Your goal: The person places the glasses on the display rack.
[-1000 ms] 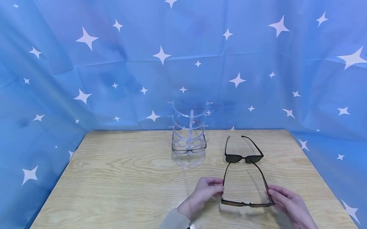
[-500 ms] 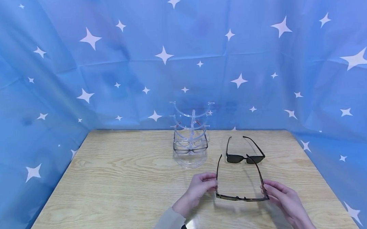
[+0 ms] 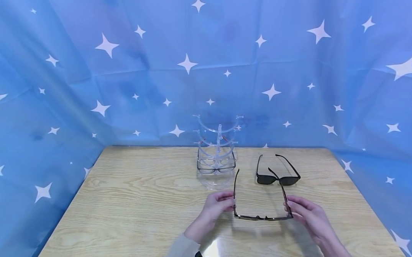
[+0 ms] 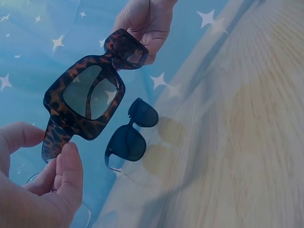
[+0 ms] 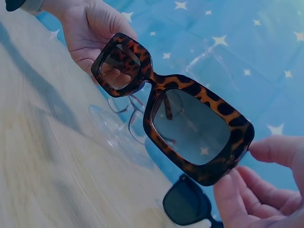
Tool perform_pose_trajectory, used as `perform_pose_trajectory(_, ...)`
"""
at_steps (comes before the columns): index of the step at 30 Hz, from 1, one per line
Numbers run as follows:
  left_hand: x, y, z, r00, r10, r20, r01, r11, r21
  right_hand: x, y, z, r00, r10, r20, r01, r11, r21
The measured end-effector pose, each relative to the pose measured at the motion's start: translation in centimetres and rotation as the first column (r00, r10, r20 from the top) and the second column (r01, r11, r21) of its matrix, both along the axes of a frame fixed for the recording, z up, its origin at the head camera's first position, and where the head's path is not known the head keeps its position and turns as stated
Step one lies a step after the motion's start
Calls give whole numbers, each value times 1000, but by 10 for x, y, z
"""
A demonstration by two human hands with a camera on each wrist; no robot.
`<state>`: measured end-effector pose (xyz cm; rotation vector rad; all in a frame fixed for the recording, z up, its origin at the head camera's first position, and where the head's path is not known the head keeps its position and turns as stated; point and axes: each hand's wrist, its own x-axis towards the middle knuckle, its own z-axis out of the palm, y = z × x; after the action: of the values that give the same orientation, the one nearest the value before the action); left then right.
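Both hands hold one pair of tortoiseshell sunglasses above the table, temples unfolded and pointing away from me. My left hand pinches the left temple near its hinge; my right hand pinches the right temple the same way. In the right wrist view the tortoiseshell frame has thick, squarish rims and grey tinted lenses. Behind it, black sunglasses stand on the table with their temples open, partly crossed by the held right temple in the head view.
A clear tiered eyeglass stand stands at the back middle of the wooden table. Thin-framed eyeglasses sit on its low tier. A blue star-patterned cloth hangs behind and at both sides.
Both hands have carried the tortoiseshell sunglasses left and slightly away from me, toward the stand. The head view has shifted a little. The black sunglasses stay in place.
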<state>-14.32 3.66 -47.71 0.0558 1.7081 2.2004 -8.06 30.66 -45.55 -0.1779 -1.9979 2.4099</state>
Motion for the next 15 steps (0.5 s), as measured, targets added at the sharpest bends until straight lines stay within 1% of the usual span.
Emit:
perform_pose_trajectory(5, 2, -11, 7, 1000, 10, 1, -10, 1000, -18, -5, -8, 4, 1000, 29, -6, -29, 1000, -10)
perform_pose_trajectory(8, 3, -17, 10, 1000, 15, -6, -15, 1000, -16, -8, -12, 6, 999, 40, -2, -40, 999, -9)
perform_pose_trajectory(13, 5, -28, 13, 999, 16, -40, -16, 1000, 2, -12, -22, 10, 998, 55, 8, -55, 998, 2)
perform_pose_trajectory(15, 6, -33, 13, 999, 13, -52, -12, 1000, 8, -13, -26, 11, 998, 66, -2, -66, 998, 1)
